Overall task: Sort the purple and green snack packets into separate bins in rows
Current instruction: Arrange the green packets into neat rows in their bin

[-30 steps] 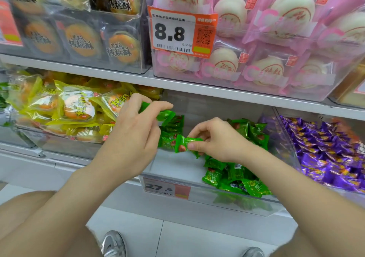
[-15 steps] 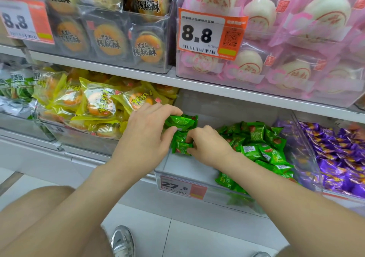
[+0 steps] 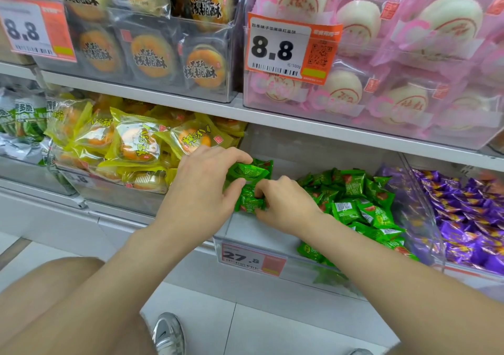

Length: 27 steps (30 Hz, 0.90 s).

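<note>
Brings the right hand (image 3: 283, 204) in low and pinches a green snack packet (image 3: 249, 204) by its edge. A second ago held up in open air, now tucked down against the foot of the standing row (image 3: 249, 173). Steadies that row with the left hand (image 3: 201, 191), fingers curled over the top packet and thumb pressed to its front. By the look of it, one more green piece slotted into line, with plenty to go, judging by the loose green heap (image 3: 354, 199) just right of the pinch. Beyond the heap, past a clear divider wall (image 3: 409, 191), purple packets (image 3: 463, 218) in their own bin. Just below the grip, bare white bin floor (image 3: 245, 226) and a 27.8 price tag (image 3: 252, 259). Left of the holding hand, yellow pastry packs (image 3: 131, 142). Far beneath, pale floor tiles (image 3: 259, 322) and a grey shoe (image 3: 167, 333).
</note>
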Motion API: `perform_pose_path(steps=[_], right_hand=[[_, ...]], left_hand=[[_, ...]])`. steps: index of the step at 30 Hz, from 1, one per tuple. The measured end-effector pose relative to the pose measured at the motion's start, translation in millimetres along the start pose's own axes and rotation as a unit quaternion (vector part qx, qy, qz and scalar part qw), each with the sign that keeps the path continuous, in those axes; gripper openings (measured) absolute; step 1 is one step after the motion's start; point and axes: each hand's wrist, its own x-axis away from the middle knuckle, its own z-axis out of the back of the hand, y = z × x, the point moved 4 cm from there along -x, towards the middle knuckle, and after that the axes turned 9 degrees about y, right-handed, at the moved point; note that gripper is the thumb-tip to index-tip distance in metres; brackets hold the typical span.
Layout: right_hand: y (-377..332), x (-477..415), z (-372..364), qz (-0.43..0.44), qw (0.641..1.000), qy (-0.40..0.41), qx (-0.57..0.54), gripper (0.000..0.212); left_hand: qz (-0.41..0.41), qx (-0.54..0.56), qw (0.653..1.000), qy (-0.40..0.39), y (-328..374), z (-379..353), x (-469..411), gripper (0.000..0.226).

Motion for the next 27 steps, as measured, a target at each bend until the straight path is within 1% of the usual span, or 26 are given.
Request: perform_pose_path(steps=[5,7,9,11,12,14,16,17,19,21,23,27], right_hand=[[5.6,1.2,13.2,-0.024,1.0,0.007,-0.018,0.044],[7.6,3.4,28.6,-0.042,0.997,0.05,-0.041,0.048],[5.6,11.1,52.4,-0.03,0.985,0.123,-0.116,0.058],[-6.0,23.4,76.5,0.041,0.96,0.17,-0.22,0.066],[-13.7,30.2,85.8,0.084,0.948,0.184,-0.246,0.065],[-27.0,41.9,97.7,0.141,0.935,0.215,-0.245,0.05],[-32.8,47.1,104.3,0.142,0.93,0.232,-0.245,0.03],[-32.7,48.5,106.4,0.129,0.93,0.224,-0.262,0.022],[-28.3,50.2,109.4,0.084,0.925,0.182,-0.324,0.009],[-21.2,51.4,109.7,0.035,0.918,0.126,-0.374,0.01],[-16.4,52.3,105.1,0.01,0.919,0.062,-0.39,0.014],[-13.1,47.2,97.0,-0.001,0.928,0.008,-0.372,0.016]], left_hand=[[0.007,0.026,1.0,0.012,3.1,2.1,0.4,0.032],[0.011,0.037,0.999,0.014,2.4,2.7,0.2,0.031],[0.018,0.047,0.999,0.02,1.9,3.2,-0.4,0.029],[0.044,0.071,0.996,0.026,2.9,5.0,-1.3,0.027],[0.064,0.092,0.993,0.024,3.9,5.7,-1.3,0.026],[0.093,0.133,0.987,0.005,6.5,5.9,-1.1,0.022],[0.075,0.131,0.989,0.002,10.5,8.6,-0.6,0.015],[0.051,0.115,0.992,0.012,12.2,11.8,-1.0,0.012],[0.008,0.097,0.995,0.016,12.9,16.0,-1.4,0.017],[-0.016,0.091,0.996,-0.009,9.9,16.3,-0.6,0.019],[-0.016,0.073,0.997,-0.035,4.0,14.1,0.7,0.023],[-0.036,0.007,0.998,-0.059,0.9,9.8,4.5,0.033]])
